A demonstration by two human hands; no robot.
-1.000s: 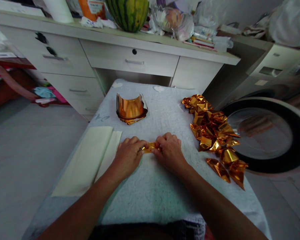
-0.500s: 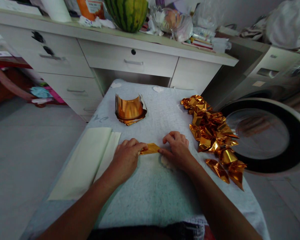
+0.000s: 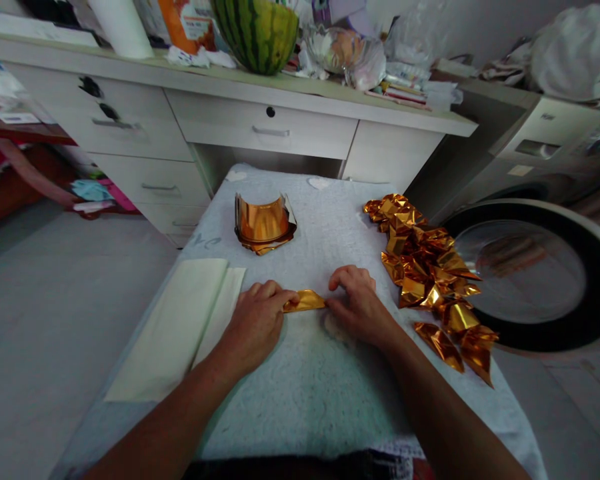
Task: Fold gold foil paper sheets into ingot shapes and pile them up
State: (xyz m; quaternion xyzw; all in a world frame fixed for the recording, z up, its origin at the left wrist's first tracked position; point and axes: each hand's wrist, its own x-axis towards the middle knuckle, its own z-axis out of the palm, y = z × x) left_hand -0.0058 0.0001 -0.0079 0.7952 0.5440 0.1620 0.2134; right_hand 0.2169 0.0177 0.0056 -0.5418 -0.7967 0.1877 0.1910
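A small folded strip of gold foil paper (image 3: 307, 300) lies on the cloth-covered table between my hands. My left hand (image 3: 260, 317) is closed, pinching the strip's left end between thumb and fingers. At the other end, the thumb of my right hand (image 3: 357, 303) touches the strip's pointed tip. Its index finger is bent and stands apart from the thumb. Beyond the hands sits a curved stack of gold foil sheets (image 3: 264, 223). Several folded gold foil pieces (image 3: 423, 257) are heaped on the right side.
Pale folded paper sheets (image 3: 175, 327) lie left of my left hand. A white desk with drawers (image 3: 275, 123) stands behind the table, bearing a cut watermelon (image 3: 257, 33) and clutter. The round open door of a washing machine (image 3: 575, 300) is close to the table's right edge.
The view has shifted slightly, so everything sits a little lower and to the right. The foil strip looks slightly narrower at its right end. Both hands keep nearly the same pose.
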